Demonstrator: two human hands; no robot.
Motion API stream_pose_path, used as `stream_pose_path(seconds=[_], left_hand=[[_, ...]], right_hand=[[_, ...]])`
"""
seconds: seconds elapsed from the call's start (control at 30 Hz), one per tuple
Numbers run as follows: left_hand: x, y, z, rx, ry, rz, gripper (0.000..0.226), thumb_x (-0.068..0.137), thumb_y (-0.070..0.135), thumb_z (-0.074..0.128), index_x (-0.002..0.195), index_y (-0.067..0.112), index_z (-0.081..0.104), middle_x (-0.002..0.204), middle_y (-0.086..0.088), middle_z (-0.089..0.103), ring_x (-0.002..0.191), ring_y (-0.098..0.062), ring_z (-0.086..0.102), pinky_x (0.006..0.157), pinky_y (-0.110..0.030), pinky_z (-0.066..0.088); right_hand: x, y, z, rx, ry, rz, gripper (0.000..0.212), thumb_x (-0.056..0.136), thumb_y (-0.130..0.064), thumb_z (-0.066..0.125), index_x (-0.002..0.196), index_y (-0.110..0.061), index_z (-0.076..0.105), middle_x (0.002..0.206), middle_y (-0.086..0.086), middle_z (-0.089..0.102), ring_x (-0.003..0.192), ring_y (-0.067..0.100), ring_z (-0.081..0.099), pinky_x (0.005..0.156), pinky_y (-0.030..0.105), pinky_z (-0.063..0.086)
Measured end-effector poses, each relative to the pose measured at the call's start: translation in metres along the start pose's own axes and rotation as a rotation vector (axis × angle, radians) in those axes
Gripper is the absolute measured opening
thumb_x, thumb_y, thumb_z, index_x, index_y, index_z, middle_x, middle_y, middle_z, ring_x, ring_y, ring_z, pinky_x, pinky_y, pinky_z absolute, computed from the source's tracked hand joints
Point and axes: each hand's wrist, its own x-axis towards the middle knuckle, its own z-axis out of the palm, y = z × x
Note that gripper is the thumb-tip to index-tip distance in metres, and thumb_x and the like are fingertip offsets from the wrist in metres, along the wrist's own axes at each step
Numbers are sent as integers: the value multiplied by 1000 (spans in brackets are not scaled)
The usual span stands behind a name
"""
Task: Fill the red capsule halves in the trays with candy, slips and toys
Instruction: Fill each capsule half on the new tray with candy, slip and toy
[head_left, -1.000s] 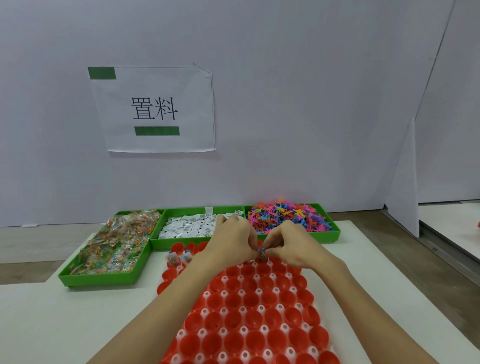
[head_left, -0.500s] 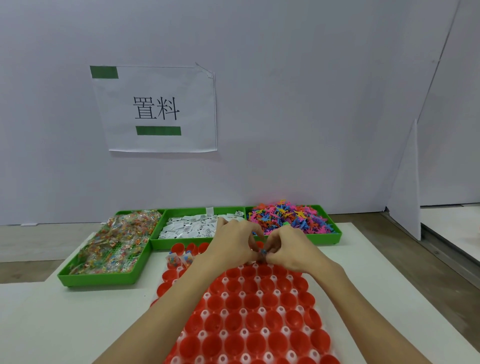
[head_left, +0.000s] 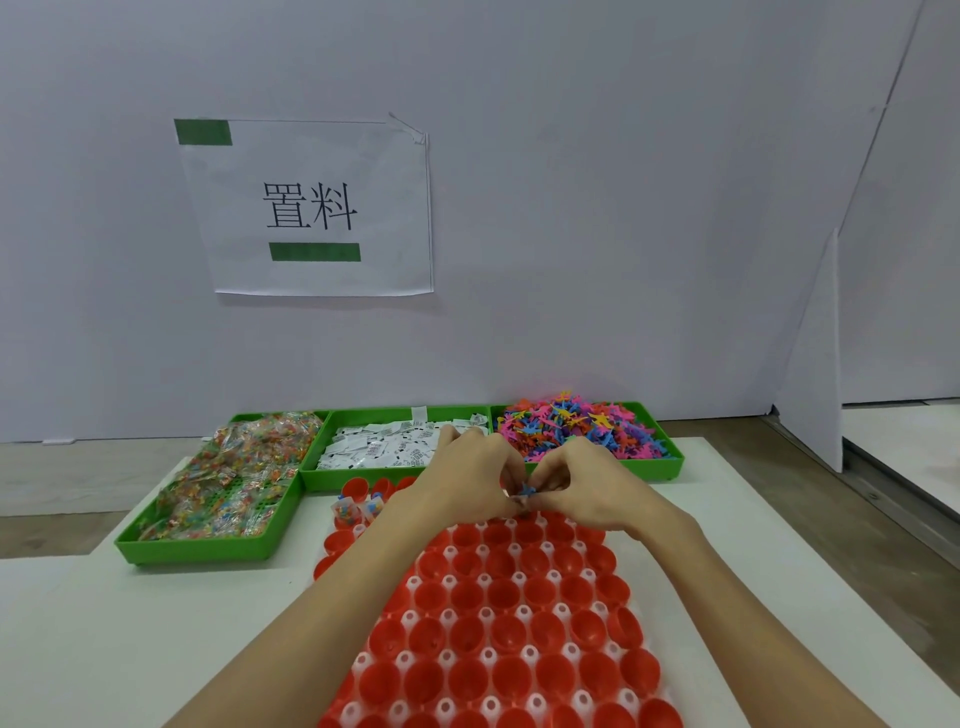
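Note:
A white tray (head_left: 527, 612) full of red capsule halves (head_left: 501, 631) lies in front of me on the white table. My left hand (head_left: 462, 483) and my right hand (head_left: 584, 486) meet over its far rows, and both pinch a small blue toy (head_left: 525, 490) together with a slip. Two capsule halves at the far left corner hold candy packets (head_left: 353, 512). Behind the tray stand three green bins: candy (head_left: 228, 483), white slips (head_left: 384, 447) and coloured toys (head_left: 582, 428).
A paper sign (head_left: 311, 208) hangs on the grey wall behind the bins. A white panel (head_left: 815, 358) stands at the right, past the table edge (head_left: 769, 519). Bare table lies left and right of the tray.
Both hands have stayed together over the far rows, shifting slightly away from me while fingering the small blue toy. The view has tilted a little.

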Motion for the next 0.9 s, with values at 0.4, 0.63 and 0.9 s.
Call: stream_pose_path(seconds=[0.4, 0.63, 0.9], left_hand=[[-5, 5, 2, -49, 54, -26, 26, 83, 31, 81, 104, 24, 69, 90, 9, 77, 99, -13, 66, 104, -35, 31], [0, 15, 0, 86, 37, -1, 31, 86, 19, 74, 115, 19, 65, 103, 3, 75, 104, -23, 64, 107, -37, 33], [-5, 17, 1, 77, 48, -35, 21, 89, 24, 73, 109, 18, 69, 106, 3, 73, 106, -20, 63, 110, -38, 33]], right_hand=[[1, -7, 9, -83, 93, -9, 17, 87, -10, 78, 101, -18, 82, 98, -2, 79, 88, 7, 70, 85, 19, 52], [-1, -10, 5, -121, 107, -36, 16, 86, -6, 76, 96, -16, 82, 97, 0, 79, 91, 12, 71, 92, 28, 56], [-1, -10, 12, -166, 120, -6, 23, 88, 0, 67, 100, -13, 81, 97, 3, 78, 89, 14, 71, 90, 28, 57]])
